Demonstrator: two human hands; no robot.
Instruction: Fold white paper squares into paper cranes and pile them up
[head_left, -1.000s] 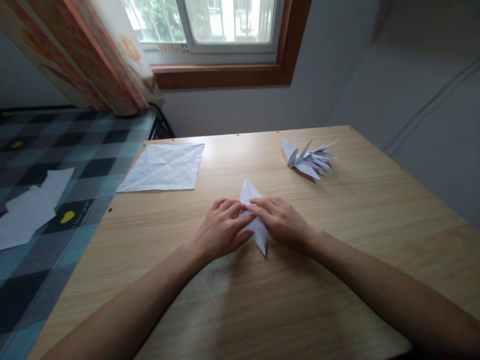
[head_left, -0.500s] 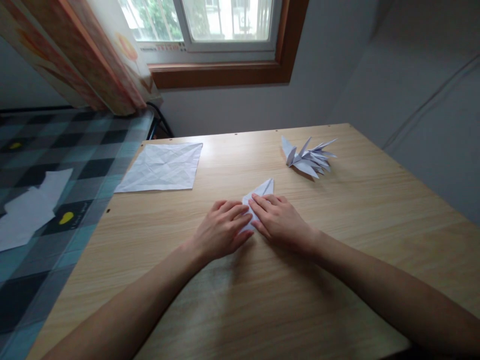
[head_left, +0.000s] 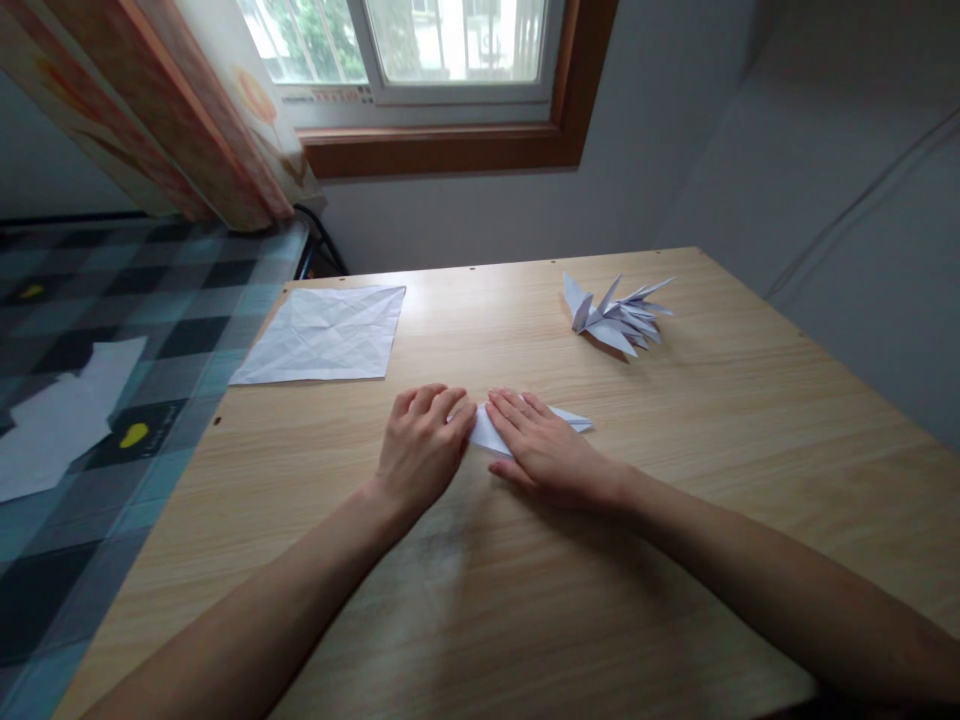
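A piece of folded white paper [head_left: 489,434] lies on the wooden table, its narrow pointed end sticking out to the right. My right hand [head_left: 551,450] rests flat across its middle, fingers stretched out and pressing it down. At the paper's left end my left hand [head_left: 424,450] is closed, with its fingers curled and the thumb side against the paper's edge. Both hands cover parts of the folded paper, so its full outline is hidden.
Toward the back right of the table [head_left: 712,560] sits a cluster of pointed folded-paper pieces [head_left: 619,322]. A creased white sheet [head_left: 322,335] lies at the back left. Loose white papers [head_left: 56,435] rest on the checked cloth [head_left: 45,590] to the left.
The folded paper has turned clockwise, so its point now faces right instead of away. My left hand has shifted left and curled its fingers; my right hand lies flatter on the paper.
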